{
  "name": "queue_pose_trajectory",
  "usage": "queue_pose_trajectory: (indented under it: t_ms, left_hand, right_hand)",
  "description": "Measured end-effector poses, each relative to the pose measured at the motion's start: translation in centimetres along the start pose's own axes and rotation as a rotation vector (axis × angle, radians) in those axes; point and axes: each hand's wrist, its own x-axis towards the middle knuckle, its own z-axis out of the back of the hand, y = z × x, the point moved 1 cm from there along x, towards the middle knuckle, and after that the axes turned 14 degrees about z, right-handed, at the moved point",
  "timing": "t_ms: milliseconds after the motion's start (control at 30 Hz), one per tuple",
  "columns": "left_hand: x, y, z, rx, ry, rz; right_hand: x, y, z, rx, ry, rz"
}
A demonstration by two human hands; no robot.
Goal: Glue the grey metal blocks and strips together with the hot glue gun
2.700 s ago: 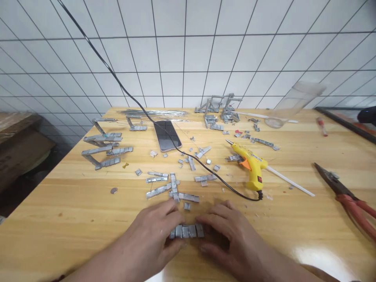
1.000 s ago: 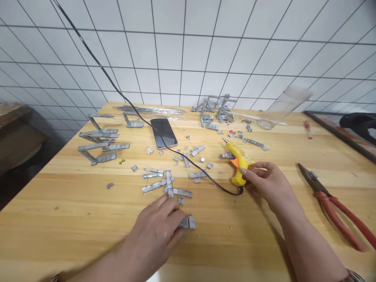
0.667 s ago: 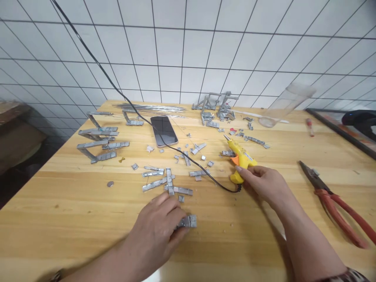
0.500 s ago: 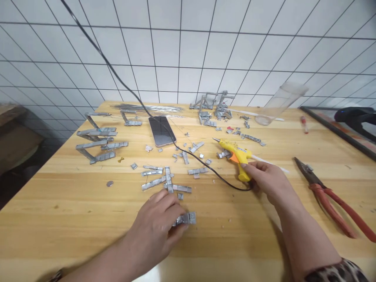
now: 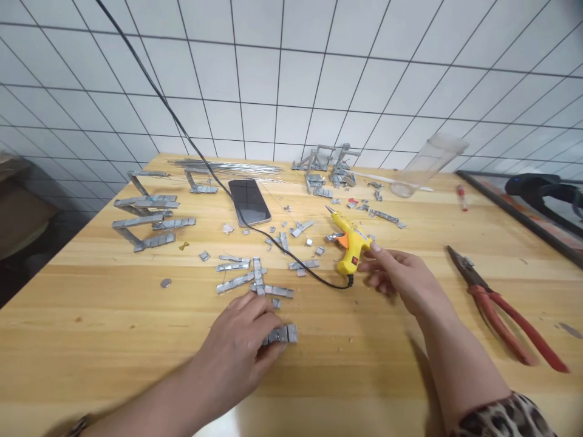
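A strip of small silver-grey metal segments (image 5: pixel 288 333) is pinched between the thumb and fingers of my left hand (image 5: pixel 243 331), low over the table. Its other end is hidden by my fingers. A yellow glue gun (image 5: pixel 350 243) with an orange trigger lies on the table, nozzle pointing back left. My right hand (image 5: pixel 405 276) is just right of it, fingers apart, with the thumb tip at the gun's rear end; whether they touch I cannot tell. Several loose metal strips (image 5: pixel 237 282) lie in front of my left hand.
A phone (image 5: pixel 249 202) lies behind the strips, crossed by the gun's black cord (image 5: pixel 296 258). Bent metal frames (image 5: pixel 146 233) stand left, others (image 5: pixel 344 170) at the back. Red-handled pliers (image 5: pixel 496 309) lie right. A clear plastic container (image 5: pixel 428 167) is tilted near the tiled wall.
The glue gun has turned, its handle now swung left and its switch showing. My right hand has loosened from the handle. My left hand still holds the metal strip.
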Motion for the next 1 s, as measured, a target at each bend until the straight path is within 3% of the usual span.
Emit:
queue_pose_trajectory:
  t_ms: [300, 500, 567, 733, 1000]
  left_hand:
    - [0.0, 0.2, -0.1, 0.001, 0.016, 0.014]
    - [-0.1, 0.3, -0.1, 0.006, 0.016, 0.005]
    - [-0.1, 0.3, -0.1, 0.002, 0.014, 0.000]
    - [0.0, 0.3, -0.1, -0.004, 0.015, -0.001]
    - [-0.1, 0.3, 0.1, -0.010, 0.024, -0.005]
  right_hand:
    - [-1.1, 1.0, -1.4, 0.172, 0.134, -0.051]
    - [-2.6, 1.5, -3.2, 0.618, 0.209, -0.243]
    - [-2.7, 1.8, -3.7, 0.672, 0.243, -0.249]
    - [-1.8, 2.7, -3.7, 0.659, 0.246, -0.128]
    - [-0.7, 3.4, -0.6, 0.547, -0.014, 0.303]
